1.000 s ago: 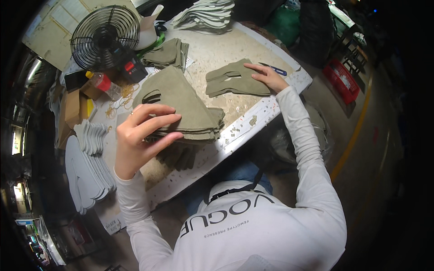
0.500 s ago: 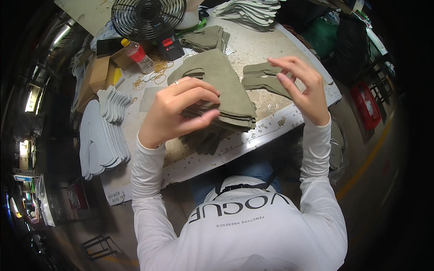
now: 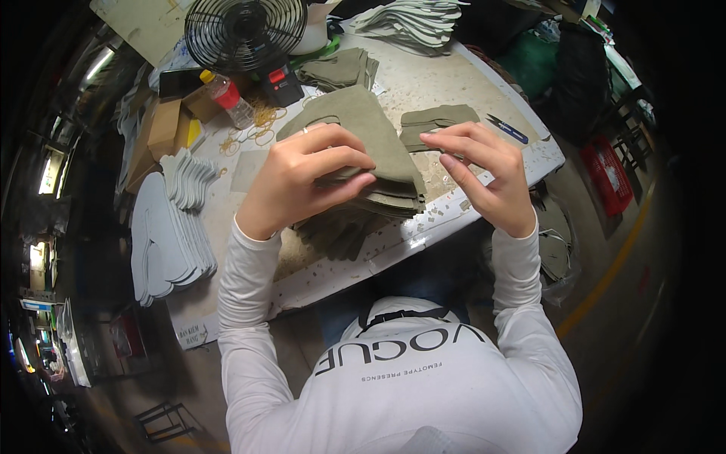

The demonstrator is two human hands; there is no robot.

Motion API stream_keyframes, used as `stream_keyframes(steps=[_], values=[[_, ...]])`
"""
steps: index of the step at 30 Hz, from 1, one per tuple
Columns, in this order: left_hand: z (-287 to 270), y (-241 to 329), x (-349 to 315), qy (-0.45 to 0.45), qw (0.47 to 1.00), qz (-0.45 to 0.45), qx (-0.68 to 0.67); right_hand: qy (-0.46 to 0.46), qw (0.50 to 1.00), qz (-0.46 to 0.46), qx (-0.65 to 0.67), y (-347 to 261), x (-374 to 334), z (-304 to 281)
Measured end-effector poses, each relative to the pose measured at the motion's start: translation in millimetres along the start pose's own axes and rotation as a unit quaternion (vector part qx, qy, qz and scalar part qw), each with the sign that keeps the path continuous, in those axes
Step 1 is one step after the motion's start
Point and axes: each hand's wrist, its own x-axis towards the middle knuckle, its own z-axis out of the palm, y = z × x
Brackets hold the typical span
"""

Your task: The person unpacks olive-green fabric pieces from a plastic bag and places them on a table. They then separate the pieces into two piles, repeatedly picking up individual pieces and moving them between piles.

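Note:
A stack of flat olive cut pieces [image 3: 363,129], fabric or leather, lies on the table in front of me with its edges fanned at the near side. My left hand [image 3: 310,178], wearing a ring, is at the stack's near left, with thumb and fingertips closed at the edge of an upper olive piece. To the right, my right hand [image 3: 488,174] hovers with fingers stretched and the thumb apart, and nothing shows in it. Just beyond its fingertips lie smaller olive pieces [image 3: 439,117]. Thread snips [image 3: 508,129] with a blue handle rest on the table behind that hand.
Grey-white cut pieces [image 3: 170,242] are fanned at the left. A black fan [image 3: 246,34], a bottle [image 3: 231,100] with a yellow cap, rubber bands [image 3: 265,121] and a cardboard box [image 3: 165,129] stand or lie at the back left. More olive pieces [image 3: 340,68] and pale pieces [image 3: 408,23] lie farther back.
My right hand has moved nearer to me and slightly left, uncovering the thread snips. The gap between my left thumb and fingers has narrowed at the stack's edge.

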Motion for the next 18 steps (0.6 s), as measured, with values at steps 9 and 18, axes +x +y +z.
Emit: stream_keyframes(steps=[9,18], values=[[3,3,1,0.005,1.0,0.009,-0.021,0.016,0.999,0.016,0.038,-5,-6,7],[-1,-13,-5,0.032,0.994,-0.04,-0.097,0.021,0.99,0.042,0.134,-8,3,13]])
